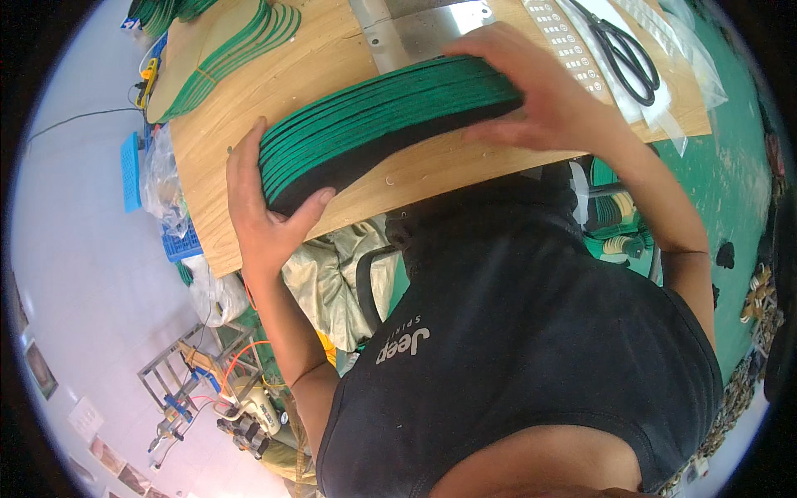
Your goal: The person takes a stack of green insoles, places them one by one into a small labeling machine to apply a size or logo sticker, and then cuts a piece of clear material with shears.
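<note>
A thick stack of insoles (386, 112), with green edges and a black face on the near side, stands on its long side at the wooden table. My left hand (270, 212) grips its left end, the thumb against the black face and the fingers around the back. At the other end, my right hand (548, 95) is curled round the stack, fingers over the top and thumb below. The right palm hides that tip. Whether the lower edge touches the tabletop I cannot tell.
Beige insoles with green edges (224, 62) lie fanned at the table's far left. A metal plate (427, 33) sits at the back middle. Black-handled scissors (627, 58) and a sticker sheet (573, 46) are at the right. The wooden table's (203, 187) near edge runs before my body.
</note>
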`<control>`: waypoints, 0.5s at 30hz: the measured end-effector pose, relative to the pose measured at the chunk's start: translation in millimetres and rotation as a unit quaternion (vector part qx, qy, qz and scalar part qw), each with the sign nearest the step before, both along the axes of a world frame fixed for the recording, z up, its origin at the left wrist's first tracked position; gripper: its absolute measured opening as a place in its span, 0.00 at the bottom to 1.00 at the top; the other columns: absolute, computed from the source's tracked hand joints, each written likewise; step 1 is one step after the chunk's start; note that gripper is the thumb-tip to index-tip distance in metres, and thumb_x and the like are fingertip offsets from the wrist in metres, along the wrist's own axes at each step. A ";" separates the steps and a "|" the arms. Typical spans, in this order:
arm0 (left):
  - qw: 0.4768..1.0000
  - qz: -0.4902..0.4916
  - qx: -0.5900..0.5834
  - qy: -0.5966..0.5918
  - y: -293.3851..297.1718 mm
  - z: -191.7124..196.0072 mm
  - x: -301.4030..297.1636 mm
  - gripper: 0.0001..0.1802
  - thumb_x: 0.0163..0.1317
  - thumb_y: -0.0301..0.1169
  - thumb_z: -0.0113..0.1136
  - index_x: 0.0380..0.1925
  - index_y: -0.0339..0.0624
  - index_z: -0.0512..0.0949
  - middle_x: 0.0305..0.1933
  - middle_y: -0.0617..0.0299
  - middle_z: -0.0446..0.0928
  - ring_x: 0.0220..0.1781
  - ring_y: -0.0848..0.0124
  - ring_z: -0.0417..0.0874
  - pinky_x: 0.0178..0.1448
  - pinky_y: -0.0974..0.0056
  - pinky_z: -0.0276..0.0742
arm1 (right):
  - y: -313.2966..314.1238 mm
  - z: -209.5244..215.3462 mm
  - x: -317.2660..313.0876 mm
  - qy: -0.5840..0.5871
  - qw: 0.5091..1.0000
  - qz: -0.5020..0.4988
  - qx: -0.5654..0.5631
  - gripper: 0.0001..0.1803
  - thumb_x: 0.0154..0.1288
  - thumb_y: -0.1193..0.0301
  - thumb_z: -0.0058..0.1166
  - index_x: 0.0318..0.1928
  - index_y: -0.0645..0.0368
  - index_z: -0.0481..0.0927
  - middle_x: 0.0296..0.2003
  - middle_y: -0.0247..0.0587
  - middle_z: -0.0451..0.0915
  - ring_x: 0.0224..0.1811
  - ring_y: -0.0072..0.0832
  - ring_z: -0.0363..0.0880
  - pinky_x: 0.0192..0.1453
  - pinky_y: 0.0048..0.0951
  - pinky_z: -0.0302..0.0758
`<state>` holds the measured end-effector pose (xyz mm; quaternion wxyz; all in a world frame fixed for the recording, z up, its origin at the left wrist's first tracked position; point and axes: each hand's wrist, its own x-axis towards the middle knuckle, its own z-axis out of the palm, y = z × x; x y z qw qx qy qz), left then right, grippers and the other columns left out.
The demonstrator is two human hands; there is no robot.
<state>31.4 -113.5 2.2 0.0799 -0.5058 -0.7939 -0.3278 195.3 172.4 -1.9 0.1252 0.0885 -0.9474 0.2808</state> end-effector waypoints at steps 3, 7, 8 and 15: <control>0.997 -0.015 -0.028 -0.073 -7.3 -1.4 -6.9 0.42 0.42 0.27 0.72 0.61 0.32 0.67 0.58 0.49 0.72 0.57 0.63 0.75 0.61 0.62 0.69 | -3.8 -17.4 -2.0 0.099 0.993 -0.039 -0.050 0.37 0.48 0.71 0.71 0.59 0.57 0.68 0.53 0.44 0.71 0.58 0.38 0.69 0.61 0.32 0.68; 0.989 0.004 -0.011 -0.146 -13.8 -6.0 -7.8 0.39 0.45 0.27 0.71 0.60 0.32 0.68 0.58 0.50 0.72 0.58 0.63 0.74 0.62 0.62 0.68 | 3.4 -21.8 7.8 0.005 0.994 -0.090 -0.067 0.38 0.48 0.65 0.71 0.57 0.61 0.67 0.46 0.49 0.76 0.49 0.42 0.76 0.54 0.34 0.72; 0.986 0.012 0.005 -0.169 -14.8 -7.6 -8.7 0.39 0.45 0.26 0.71 0.60 0.31 0.68 0.58 0.50 0.72 0.58 0.63 0.74 0.62 0.62 0.68 | 2.3 -17.6 8.1 -0.024 0.989 -0.097 -0.112 0.37 0.49 0.61 0.70 0.57 0.62 0.67 0.47 0.50 0.76 0.50 0.41 0.76 0.54 0.34 0.71; 0.971 -0.030 -0.005 -0.236 3.2 -8.0 -17.9 0.27 0.55 0.29 0.65 0.56 0.33 0.73 0.53 0.52 0.75 0.58 0.64 0.74 0.62 0.62 0.68 | 12.2 -5.3 21.6 -0.057 0.981 -0.134 -0.129 0.29 0.54 0.68 0.68 0.57 0.56 0.73 0.52 0.37 0.76 0.53 0.30 0.75 0.61 0.29 0.69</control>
